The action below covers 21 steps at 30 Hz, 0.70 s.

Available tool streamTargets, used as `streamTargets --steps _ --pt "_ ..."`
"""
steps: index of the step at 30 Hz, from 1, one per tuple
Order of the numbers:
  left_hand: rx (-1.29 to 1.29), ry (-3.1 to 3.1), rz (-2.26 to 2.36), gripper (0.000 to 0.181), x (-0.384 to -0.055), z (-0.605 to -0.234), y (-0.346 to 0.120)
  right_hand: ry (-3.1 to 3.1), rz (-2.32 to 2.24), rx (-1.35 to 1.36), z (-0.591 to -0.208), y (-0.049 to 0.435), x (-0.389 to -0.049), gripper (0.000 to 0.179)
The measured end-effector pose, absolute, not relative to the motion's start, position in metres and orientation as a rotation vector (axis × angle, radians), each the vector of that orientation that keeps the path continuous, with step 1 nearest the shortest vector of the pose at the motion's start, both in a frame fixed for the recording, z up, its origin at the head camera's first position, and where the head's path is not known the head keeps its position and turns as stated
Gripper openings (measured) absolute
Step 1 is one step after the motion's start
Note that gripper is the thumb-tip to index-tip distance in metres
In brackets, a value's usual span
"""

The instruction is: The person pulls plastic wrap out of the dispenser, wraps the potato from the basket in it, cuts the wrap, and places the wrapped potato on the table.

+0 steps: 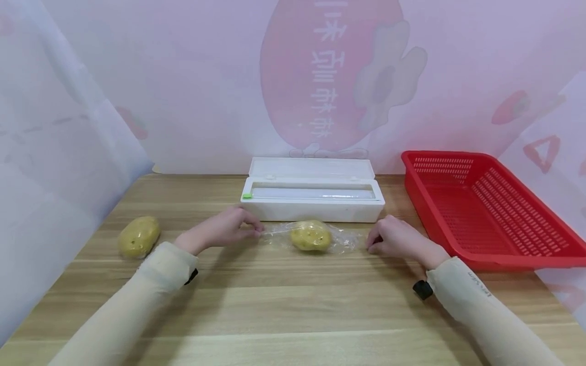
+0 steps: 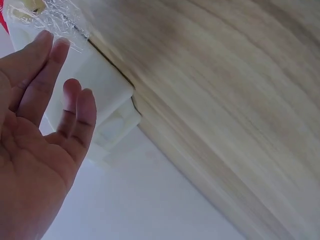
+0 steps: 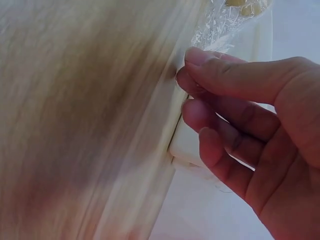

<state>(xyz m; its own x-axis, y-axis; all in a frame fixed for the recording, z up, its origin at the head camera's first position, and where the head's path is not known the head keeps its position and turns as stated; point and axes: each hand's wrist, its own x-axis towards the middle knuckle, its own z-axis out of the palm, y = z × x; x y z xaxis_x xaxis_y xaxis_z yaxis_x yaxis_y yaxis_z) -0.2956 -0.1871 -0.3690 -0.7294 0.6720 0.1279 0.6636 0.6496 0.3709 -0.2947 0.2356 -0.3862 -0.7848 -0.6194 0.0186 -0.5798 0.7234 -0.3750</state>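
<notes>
A yellow potato (image 1: 310,236) lies on the table in front of the white box, wrapped in clear plastic wrap (image 1: 343,240) whose loose ends stretch out to both sides. At the left end, my left hand (image 1: 233,227) pinches the wrap between thumb and forefinger; the left wrist view shows the crinkled film (image 2: 62,20) at those fingertips. My right hand (image 1: 397,237) pinches the opposite end, its other fingers curled. In the right wrist view the film (image 3: 216,27) reaches the thumb tip.
The white cling film box (image 1: 312,209) stands behind the potato, lid raised, with a roll inside and a green slider at its left end. Another potato (image 1: 139,237) lies at the left. A red plastic basket (image 1: 428,216) stands at the right. Walls border the table.
</notes>
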Motion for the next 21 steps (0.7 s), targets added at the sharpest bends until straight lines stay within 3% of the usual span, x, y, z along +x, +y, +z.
streamTargets --steps 9,16,21 --pt "1.158 2.867 0.514 0.007 -0.299 -0.380 -0.178 2.792 -0.542 -1.009 -0.388 0.228 -0.293 0.005" --pt "1.083 2.943 0.517 0.006 -0.292 -0.383 -0.169 2.772 -0.639 -0.916 -0.391 0.223 -0.291 0.040" --pt "0.953 2.902 0.629 0.007 -0.291 -0.383 -0.167 2.801 -0.628 -0.905 -0.392 0.219 -0.292 0.028"
